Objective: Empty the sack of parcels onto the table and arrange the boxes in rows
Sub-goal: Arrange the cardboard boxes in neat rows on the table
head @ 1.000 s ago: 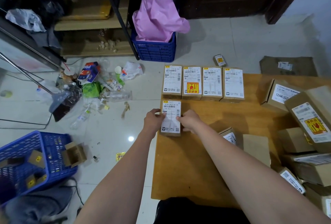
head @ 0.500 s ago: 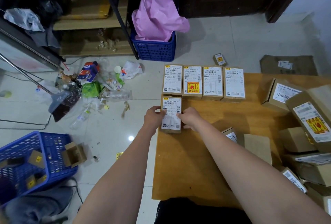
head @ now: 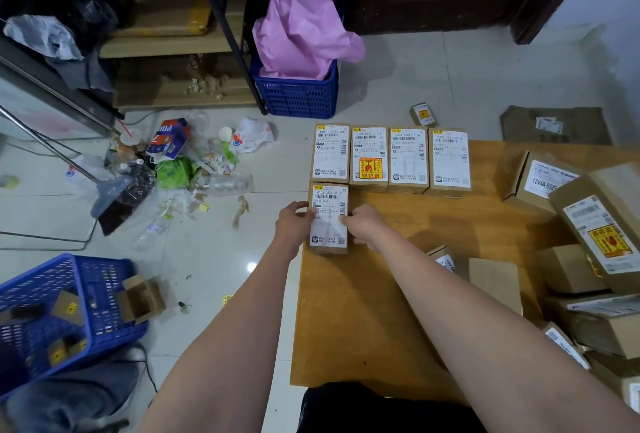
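Observation:
A wooden table [head: 360, 315] carries a row of several labelled cardboard boxes [head: 408, 159] along its far edge. Just in front of the row's leftmost box lies one more labelled box [head: 329, 198], almost touching it. My left hand [head: 291, 223] grips this box's left side with the thumb on the label. My right hand [head: 363, 224] holds its right side. A loose pile of larger boxes [head: 595, 228] crowds the table's right end. No sack is in view.
Two small boxes [head: 495, 278] lie mid-table near my right forearm. On the floor are a litter heap [head: 173, 169], a blue basket [head: 59, 308] at the near left, and a blue crate [head: 298, 96] with pink plastic at the back. A small box [head: 423, 114] lies beyond the table.
Both hands have slid the held box a little farther away, closing the gap to the back row. Nothing else has moved.

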